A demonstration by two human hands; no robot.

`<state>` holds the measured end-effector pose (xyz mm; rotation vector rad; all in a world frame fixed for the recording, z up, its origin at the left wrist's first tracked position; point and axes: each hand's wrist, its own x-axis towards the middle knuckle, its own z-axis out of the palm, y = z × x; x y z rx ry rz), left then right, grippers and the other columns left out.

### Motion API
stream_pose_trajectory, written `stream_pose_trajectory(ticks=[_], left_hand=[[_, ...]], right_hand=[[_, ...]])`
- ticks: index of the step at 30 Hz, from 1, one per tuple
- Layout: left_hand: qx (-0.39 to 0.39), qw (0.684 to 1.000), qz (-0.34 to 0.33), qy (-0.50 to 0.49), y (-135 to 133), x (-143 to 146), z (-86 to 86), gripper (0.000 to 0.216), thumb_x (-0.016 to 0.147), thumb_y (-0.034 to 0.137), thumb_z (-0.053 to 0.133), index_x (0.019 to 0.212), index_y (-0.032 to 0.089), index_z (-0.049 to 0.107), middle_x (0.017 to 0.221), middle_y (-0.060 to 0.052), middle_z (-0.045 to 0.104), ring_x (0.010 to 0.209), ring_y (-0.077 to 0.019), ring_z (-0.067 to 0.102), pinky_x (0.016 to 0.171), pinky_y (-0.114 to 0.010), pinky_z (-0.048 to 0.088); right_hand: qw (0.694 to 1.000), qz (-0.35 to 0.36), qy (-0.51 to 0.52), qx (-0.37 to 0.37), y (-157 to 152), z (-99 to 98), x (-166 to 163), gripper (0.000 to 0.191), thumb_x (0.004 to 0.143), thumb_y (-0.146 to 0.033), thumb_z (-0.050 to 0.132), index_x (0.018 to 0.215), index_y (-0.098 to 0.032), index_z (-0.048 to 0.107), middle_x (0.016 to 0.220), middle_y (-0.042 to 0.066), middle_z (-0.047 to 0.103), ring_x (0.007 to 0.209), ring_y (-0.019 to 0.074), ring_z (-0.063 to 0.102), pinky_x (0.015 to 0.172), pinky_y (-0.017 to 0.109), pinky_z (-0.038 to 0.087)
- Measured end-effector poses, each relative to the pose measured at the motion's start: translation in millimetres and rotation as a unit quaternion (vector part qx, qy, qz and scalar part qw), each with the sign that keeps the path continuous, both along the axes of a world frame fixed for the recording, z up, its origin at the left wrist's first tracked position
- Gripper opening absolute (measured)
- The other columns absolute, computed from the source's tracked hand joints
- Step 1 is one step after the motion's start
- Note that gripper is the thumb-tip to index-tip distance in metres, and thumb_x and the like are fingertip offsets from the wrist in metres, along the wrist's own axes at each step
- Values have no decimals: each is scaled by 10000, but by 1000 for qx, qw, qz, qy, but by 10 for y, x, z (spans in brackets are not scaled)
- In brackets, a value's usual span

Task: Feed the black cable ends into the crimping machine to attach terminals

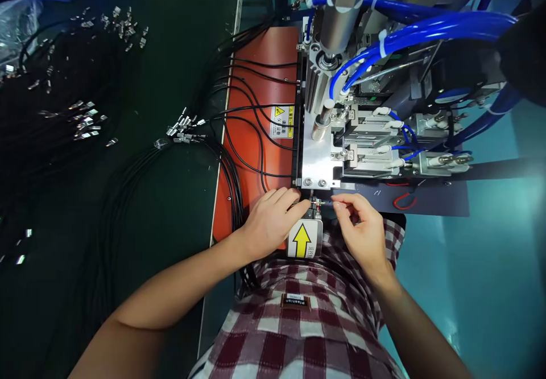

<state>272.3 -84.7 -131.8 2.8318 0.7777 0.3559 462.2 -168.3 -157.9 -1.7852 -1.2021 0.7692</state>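
Note:
My left hand (pixel 273 219) is closed at the near end of the machine's feed edge, its thumb and forefinger pinching a black cable (pixel 261 157) that runs in under the fingers. Just past the thumb tip, a small metal connector (pixel 318 202) shows at the metal fixture. On the other side of it, my right hand (pixel 362 231) has its thumb and forefinger pinched together, and what lies between them is too small to make out. Below the fingers is a white label with a yellow arrow (pixel 302 241).
Several black cables cross the orange-red plate (pixel 264 43) into the machine (pixel 318 157). A cable bundle with metal ends (pixel 183 128) lies on the dark green table (pixel 179 26), with more cables at far left. Blue air hoses (pixel 426 29) arch overhead. A red loop (pixel 404 200) lies right of the machine.

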Motion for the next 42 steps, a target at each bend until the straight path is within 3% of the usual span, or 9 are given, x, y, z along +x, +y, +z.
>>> stream_pose_trajectory(ticks=[7,13,18,25,32,42], left_hand=[[-12,1000,2,-16,-8,0,-9,281,945,166,387,1049,134,646,857,-87,618,769,-204,553,667,-315,459],[-6,1000,3,-23,-10,1,-23,264,943,167,404,1048,141,645,855,-80,620,764,-200,549,660,-312,452],[-9,1000,2,-24,-9,-5,-29,252,940,183,420,1049,140,643,868,-81,624,766,-203,552,665,-314,451],[-12,1000,4,-20,-4,0,-21,275,956,202,390,1035,149,647,859,-77,623,765,-199,558,675,-313,459],[-19,1000,5,-12,-4,1,-24,284,962,208,380,1026,158,651,871,-80,624,784,-195,563,699,-309,462],[-18,1000,2,2,3,3,-7,307,959,179,358,1021,156,657,872,-81,619,781,-197,559,700,-310,470]], right_hand=[[999,11,38,-31,53,35,-65,183,897,-301,556,984,-195,677,847,41,649,686,153,563,634,281,459],[993,15,73,-92,191,95,-147,183,840,-351,614,801,-178,662,565,-36,483,496,103,411,481,239,343],[988,-22,144,-51,180,-9,-226,142,821,-318,635,789,-180,629,597,-38,472,506,95,389,469,229,321],[999,-1,33,6,163,-85,-251,73,852,-250,593,813,-189,597,614,-41,458,540,104,426,536,242,375],[998,19,-14,57,143,-128,-234,21,845,-216,597,845,-194,596,663,-21,512,573,118,464,558,257,396],[994,-57,97,10,71,-101,-180,114,881,-297,570,868,-193,618,646,-30,488,535,109,389,499,243,345]])
